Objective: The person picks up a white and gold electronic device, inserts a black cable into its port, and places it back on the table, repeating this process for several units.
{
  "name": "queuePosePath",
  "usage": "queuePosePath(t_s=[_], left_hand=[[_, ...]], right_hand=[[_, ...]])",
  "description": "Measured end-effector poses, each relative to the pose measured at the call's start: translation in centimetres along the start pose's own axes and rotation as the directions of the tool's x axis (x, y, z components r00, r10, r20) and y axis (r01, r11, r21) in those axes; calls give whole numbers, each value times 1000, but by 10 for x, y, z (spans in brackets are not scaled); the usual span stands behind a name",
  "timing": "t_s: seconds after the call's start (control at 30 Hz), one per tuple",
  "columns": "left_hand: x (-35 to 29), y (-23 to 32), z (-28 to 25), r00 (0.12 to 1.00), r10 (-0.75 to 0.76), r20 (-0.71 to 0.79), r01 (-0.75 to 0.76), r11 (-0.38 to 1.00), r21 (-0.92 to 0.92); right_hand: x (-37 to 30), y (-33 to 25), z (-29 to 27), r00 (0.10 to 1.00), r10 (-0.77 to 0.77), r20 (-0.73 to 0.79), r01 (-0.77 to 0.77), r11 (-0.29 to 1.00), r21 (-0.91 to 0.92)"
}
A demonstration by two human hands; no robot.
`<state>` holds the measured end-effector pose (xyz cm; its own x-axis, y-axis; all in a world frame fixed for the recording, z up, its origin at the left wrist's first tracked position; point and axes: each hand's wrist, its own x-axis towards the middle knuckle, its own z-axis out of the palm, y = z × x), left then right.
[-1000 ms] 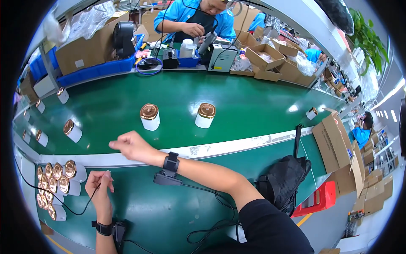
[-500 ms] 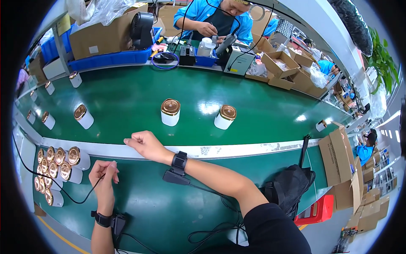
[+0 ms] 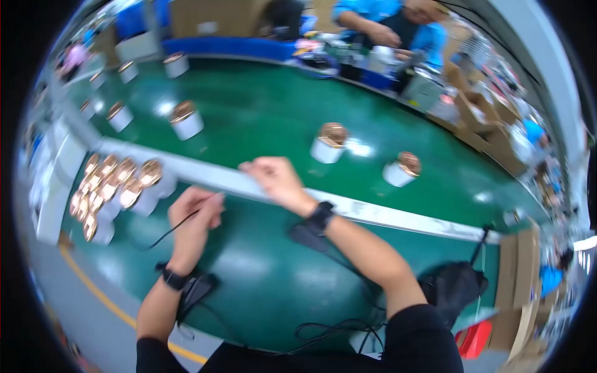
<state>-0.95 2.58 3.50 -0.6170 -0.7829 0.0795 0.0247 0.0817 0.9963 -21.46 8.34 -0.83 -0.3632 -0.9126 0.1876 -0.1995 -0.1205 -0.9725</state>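
My left hand (image 3: pixel 196 214) is over the near green worktop, fingers curled in and thumb pressed to them. A thin black cable (image 3: pixel 171 231) runs into its grip. To its left, several white canisters with shiny copper-coloured lids (image 3: pixel 149 174) stand packed together. My right hand (image 3: pixel 277 180) is closed above the pale strip (image 3: pixel 354 208) between worktop and belt; blur hides whether anything is in its fingers. Beyond it on the green belt are two like canisters, one nearer (image 3: pixel 328 143) and one farther right (image 3: pixel 403 169). Black straps circle both my wrists.
More canisters (image 3: pixel 186 121) are spaced along the belt (image 3: pixel 255 112) at left. Across it, a person in blue (image 3: pixel 398 25) works beside cartons (image 3: pixel 485 124). A black bag (image 3: pixel 454 289), a red stool (image 3: pixel 476 339) and loose black cables (image 3: pixel 336 326) lie nearby at right.
My view has swung left and tilted, so everything appears shifted to the right and blurred. My left hand has moved slightly away from the packed canisters; both hands stay closed.
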Motion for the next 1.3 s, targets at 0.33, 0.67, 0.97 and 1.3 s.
queuePosePath(t_s=[0.33,0.67,0.97,1.3], left_hand=[[5,-5,-5,999,-13,29,18,984,-175],[-3,7,-7,995,92,-29,-96,963,-252],[3,10,-10,981,121,-149,-160,944,-287],[5,1,-7,998,62,8,-59,970,-237]], right_hand=[[3,-14,-5,995,78,58,-80,996,37],[119,14,46,948,-251,-194,145,887,-439],[132,-7,65,984,28,178,-34,999,33],[8,-20,44,999,16,-29,-4,925,379]])
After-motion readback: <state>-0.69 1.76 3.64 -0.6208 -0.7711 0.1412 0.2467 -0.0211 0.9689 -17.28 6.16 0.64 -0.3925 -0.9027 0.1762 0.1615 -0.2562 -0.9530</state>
